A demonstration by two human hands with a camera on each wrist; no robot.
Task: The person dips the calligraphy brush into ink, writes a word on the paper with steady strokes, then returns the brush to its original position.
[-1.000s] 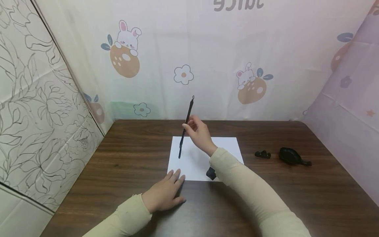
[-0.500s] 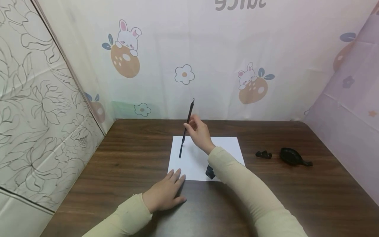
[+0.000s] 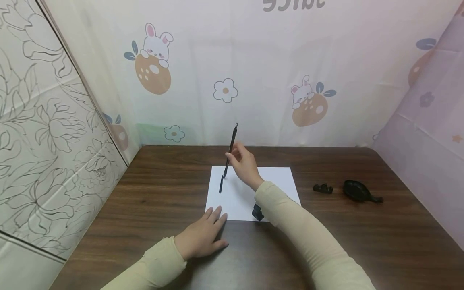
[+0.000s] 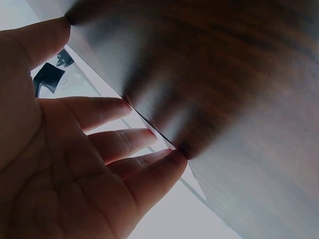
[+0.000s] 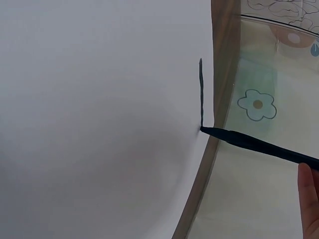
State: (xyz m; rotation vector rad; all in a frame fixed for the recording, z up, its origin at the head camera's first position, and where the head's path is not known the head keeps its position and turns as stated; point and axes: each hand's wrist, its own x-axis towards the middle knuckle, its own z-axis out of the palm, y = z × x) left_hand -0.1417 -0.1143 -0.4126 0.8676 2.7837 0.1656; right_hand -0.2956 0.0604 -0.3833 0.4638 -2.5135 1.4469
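In the head view my right hand pinches a dark writing brush by its handle, thumb against the near side. The brush leans, its hanging loop upward and its tip down at the sheet of white paper. A thin black stroke stands near the paper's left side. In the right wrist view the brush's tip touches one end of that stroke. My left hand lies with spread, straight fingers at the paper's lower left corner. Its fingertips press along the paper's edge in the left wrist view.
To the right of the paper sit a small black brush rest and a black leaf-shaped dish with a stubby handle. A black object, partly hidden by the right sleeve, shows over the paper's front edge. Printed curtains rise behind the wooden table.
The brush and right hand have shifted slightly, the brush's upper end dropping a little. More of the black stroke now shows apart from the tip. My left hand stays put.
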